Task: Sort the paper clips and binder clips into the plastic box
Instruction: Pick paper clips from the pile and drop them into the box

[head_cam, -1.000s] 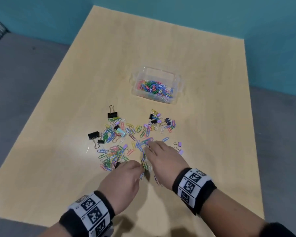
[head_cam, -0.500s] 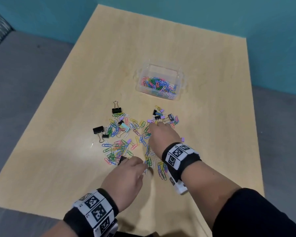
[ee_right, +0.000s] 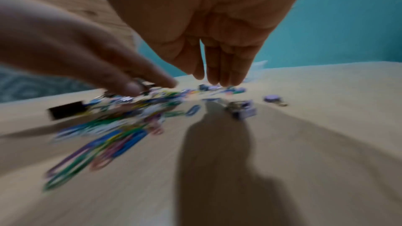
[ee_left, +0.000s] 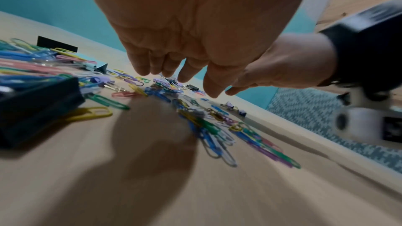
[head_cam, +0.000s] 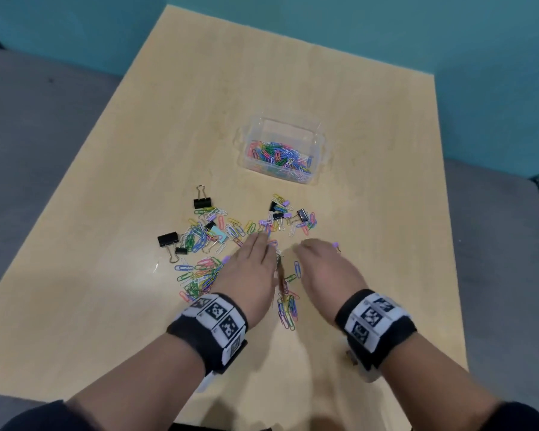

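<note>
Several coloured paper clips (head_cam: 204, 270) and black binder clips (head_cam: 167, 239) lie scattered on the wooden table (head_cam: 106, 275). The clear plastic box (head_cam: 288, 121) stands beyond them and holds many paper clips. My left hand (head_cam: 260, 244) hovers over the middle of the pile, fingers straight and pointing down, holding nothing in the left wrist view (ee_left: 187, 82). My right hand (head_cam: 305, 247) hangs beside it to the right, fingers together and straight (ee_right: 217, 80), empty. A strip of paper clips (head_cam: 287, 309) lies between my wrists.
Small lilac binder clips (head_cam: 335, 245) lie by my right hand, more (head_cam: 285, 202) in the far cluster near the box. A black binder clip (head_cam: 202, 202) stands at the pile's far left. Grey floor surrounds the table; a teal wall is behind.
My left hand has moved forward over the middle of the pile. My right hand has drawn back from the far cluster and swung to the right.
</note>
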### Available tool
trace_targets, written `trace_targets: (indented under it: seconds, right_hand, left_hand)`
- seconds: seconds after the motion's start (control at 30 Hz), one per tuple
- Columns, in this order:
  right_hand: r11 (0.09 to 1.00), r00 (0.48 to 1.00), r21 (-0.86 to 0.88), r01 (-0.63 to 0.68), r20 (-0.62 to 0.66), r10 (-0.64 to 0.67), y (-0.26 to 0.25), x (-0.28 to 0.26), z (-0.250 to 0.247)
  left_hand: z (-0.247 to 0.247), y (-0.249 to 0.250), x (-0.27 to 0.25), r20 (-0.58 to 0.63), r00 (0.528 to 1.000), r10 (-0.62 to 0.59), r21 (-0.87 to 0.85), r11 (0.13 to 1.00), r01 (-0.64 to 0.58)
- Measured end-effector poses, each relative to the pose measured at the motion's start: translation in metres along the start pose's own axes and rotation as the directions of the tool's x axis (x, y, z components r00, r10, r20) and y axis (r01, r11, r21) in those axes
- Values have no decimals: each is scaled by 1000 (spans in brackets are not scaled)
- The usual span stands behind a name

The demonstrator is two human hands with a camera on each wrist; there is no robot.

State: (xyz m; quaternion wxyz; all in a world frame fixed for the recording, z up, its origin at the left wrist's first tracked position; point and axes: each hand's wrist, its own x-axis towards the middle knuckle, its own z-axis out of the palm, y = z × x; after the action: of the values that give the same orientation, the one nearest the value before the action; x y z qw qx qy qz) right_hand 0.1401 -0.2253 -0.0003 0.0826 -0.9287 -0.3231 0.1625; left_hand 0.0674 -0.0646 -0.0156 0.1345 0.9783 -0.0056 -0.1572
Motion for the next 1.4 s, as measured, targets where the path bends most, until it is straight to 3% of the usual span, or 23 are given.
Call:
trace_targets:
  seconds: [0.07, 0.2, 0.4, 0.57, 0.7, 0.8, 0.93, 1.0, 1.13, 1.3, 1.4]
  right_hand:
    - [991, 991, -57, 122, 52, -119, -13, -1, 14]
    - [970, 979, -174, 171, 138, -148, -26, -19, 21]
    - [975, 976, -58, 215, 57, -212, -33, -9, 14]
    - [957, 946, -82, 278, 198, -257, -38, 29, 28]
    - [934, 915, -154, 324, 302, -267, -30, 18, 36]
    - [920, 906, -79, 383, 228, -357, -24, 1, 30]
    - [970, 970, 25, 243, 20, -243, -13, -15, 21]
    - [981, 982, 50, 188, -32, -187, -7, -23, 20]
    - [983, 989, 107, 147, 4, -149, 5, -42, 22]
    - [987, 983, 48, 156, 93, -160, -7, -49, 35]
    - [980, 975, 34, 196, 101, -198, -20, -46, 40]
  left_hand:
    - [6, -2, 4, 25, 1000, -3, 57, 998, 1]
    - [23, -7, -14, 72, 995, 62, 72, 995, -67]
    - [35, -7, -35, 41, 996, 74, 32, 997, -75]
    - [33, 7, -53, 39, 990, 133, -28, 991, -132]
    - [29, 10, -65, 1, 999, 38, -40, 998, -38]
    - [23, 13, -51, -54, 998, -43, 23, 999, 44]
    - [20, 15, -26, -11, 983, -181, 10, 983, 181]
    - [25, 18, -25, -9, 986, -168, 19, 986, 168]
    - [38, 22, -36, 0, 1000, -28, 58, 998, 28]
    - [47, 11, -43, 36, 997, -61, 38, 997, 60]
    - [45, 9, -42, -14, 1000, 16, 4, 1000, -16]
